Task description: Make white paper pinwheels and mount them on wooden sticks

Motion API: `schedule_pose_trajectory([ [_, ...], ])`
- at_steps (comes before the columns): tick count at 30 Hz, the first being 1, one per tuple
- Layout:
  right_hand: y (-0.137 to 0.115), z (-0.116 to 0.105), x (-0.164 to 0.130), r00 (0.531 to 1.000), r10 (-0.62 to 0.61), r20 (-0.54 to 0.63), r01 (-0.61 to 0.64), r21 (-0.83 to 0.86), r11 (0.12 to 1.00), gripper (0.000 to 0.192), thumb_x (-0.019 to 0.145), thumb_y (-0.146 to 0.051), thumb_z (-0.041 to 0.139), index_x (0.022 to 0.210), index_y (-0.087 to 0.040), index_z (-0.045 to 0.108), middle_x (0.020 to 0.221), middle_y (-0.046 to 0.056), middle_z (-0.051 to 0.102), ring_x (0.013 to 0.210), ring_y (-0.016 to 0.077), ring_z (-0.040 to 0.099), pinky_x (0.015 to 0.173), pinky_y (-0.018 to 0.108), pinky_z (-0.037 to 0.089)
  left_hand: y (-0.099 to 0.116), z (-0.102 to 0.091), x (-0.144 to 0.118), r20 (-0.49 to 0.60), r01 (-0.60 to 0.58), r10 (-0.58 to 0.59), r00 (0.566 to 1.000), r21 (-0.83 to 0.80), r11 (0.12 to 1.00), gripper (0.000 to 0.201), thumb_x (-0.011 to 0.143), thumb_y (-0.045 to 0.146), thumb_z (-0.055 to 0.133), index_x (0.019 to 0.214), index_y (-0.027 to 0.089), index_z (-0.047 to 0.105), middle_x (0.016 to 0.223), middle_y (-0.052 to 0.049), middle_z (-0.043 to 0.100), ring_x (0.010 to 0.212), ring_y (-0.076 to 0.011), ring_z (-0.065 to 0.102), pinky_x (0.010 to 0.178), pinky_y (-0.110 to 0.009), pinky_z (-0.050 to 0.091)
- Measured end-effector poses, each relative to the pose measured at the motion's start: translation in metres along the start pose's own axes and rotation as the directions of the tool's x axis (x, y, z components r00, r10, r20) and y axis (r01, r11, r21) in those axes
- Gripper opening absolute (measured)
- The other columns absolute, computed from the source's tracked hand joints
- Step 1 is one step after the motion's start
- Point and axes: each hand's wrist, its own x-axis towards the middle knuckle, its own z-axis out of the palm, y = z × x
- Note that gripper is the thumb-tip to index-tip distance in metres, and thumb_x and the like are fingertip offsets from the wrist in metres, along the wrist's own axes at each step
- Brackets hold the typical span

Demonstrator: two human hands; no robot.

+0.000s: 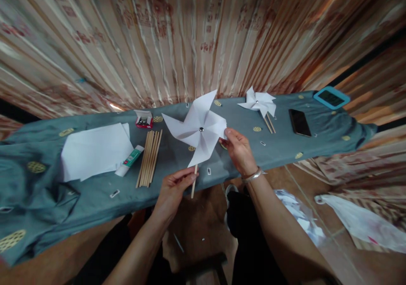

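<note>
A white paper pinwheel (pixel 207 129) with a silver pin at its centre is held up over the near side of the cloth-covered table. Its wooden stick is pinched low down in my left hand (pixel 174 187), with the stick's end showing below the fingers. My right hand (pixel 237 147), a silver bangle on the wrist, grips the tip of the right-hand blade between thumb and fingers. Left of the pinwheel lie a bundle of several wooden sticks (pixel 149 158), a green and white glue box (pixel 130 160) and a small red box of pins (pixel 144 120).
White paper sheets (pixel 95 149) are stacked at the left of the table (pixel 95 200). Finished pinwheels (pixel 261 102) lie at the back right, near a black phone (pixel 300 122) and a blue-framed device (pixel 332 97). Curtains hang behind. Plastic bags (pixel 361 221) lie on the floor at right.
</note>
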Motion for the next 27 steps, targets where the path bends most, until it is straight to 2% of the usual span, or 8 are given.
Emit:
schedule_pose_trajectory([
  [4,0.0,0.0,-0.002,0.999,0.004,-0.034,-0.003,0.03,1.0,0.037,0.055,-0.053,0.083,0.073,-0.023,0.07,0.078,-0.001,0.072,0.069,0.0122,0.063,0.066,0.024,0.051,0.002,-0.001,0.0,-0.005,0.011,-0.011,1.0,-0.012,1.0,0.041,0.045,0.042,0.091,0.079,0.023,0.079,0.084,-0.005,0.078,0.079,-0.017,0.069,0.085,-0.03,0.052],
  [9,-0.003,-0.003,-0.006,0.999,-0.031,-0.028,0.03,-0.039,0.999,0.032,0.06,-0.05,0.082,0.073,-0.023,0.072,0.07,-0.002,0.071,0.066,0.0132,0.066,0.067,0.026,0.051,0.002,-0.004,0.0,-0.018,0.007,-0.008,1.0,-0.037,0.999,0.04,0.045,0.041,0.091,0.079,0.023,0.079,0.084,-0.005,0.078,0.077,-0.0161,0.068,0.083,-0.029,0.052],
  [14,-0.003,-0.004,-0.01,0.999,-0.028,-0.038,0.026,-0.052,0.998,0.032,0.057,-0.047,0.085,0.072,-0.022,0.073,0.066,-0.001,0.073,0.064,0.0137,0.068,0.07,0.028,0.051,0.001,-0.005,0.001,-0.03,-0.01,0.009,1.0,-0.033,0.999,0.039,0.046,0.04,0.091,0.079,0.022,0.079,0.082,-0.005,0.078,0.075,-0.0162,0.068,0.08,-0.029,0.052],
  [27,0.0,0.002,-0.025,0.999,0.036,0.031,-0.032,-0.114,0.993,0.03,0.061,-0.049,0.081,0.07,-0.022,0.071,0.059,-0.001,0.069,0.059,0.015,0.065,0.063,0.027,0.05,0.0,-0.005,0.006,-0.091,-0.028,0.019,0.996,-0.088,0.996,0.036,0.044,0.036,0.091,0.075,0.022,0.079,0.078,-0.002,0.077,0.073,-0.0136,0.066,0.081,-0.027,0.05],
])
